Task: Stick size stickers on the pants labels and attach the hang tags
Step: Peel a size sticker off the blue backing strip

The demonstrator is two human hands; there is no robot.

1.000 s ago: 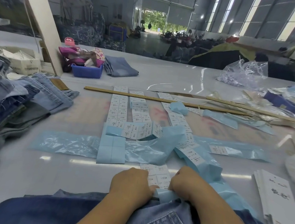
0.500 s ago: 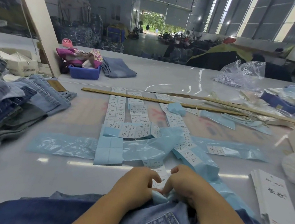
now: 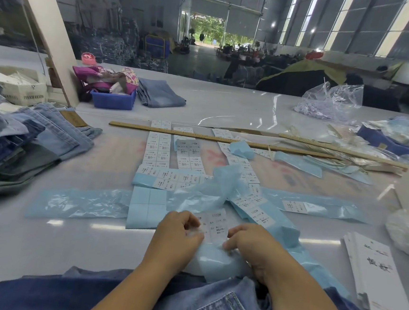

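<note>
Both hands are working one strip of white printed size stickers on pale blue backing paper [image 3: 214, 226], lying on the table just past the knuckles. The left hand [image 3: 179, 231] has its fingers curled in, pinching the strip's left edge, and the right hand [image 3: 250, 243] pinches the lower right edge, thumb tucked under as far as I can tell. Looks like a sticker is getting peeled off.

Handling-wise, this stuff is feather-light and floppy. The backing crumples and slides easily on the glossy table, so I'd hold the backing flat with one hand and lift a sticker by its corner with a fingernail. Grab it in the middle and it'll likely curl and stick to itself.

The blue denim pants [image 3: 210, 306] lie under both wrists, soft and heavy enough to stay put. The stack of stiff white card hang tags [image 3: 383, 274] waits right of the right hand.
</note>
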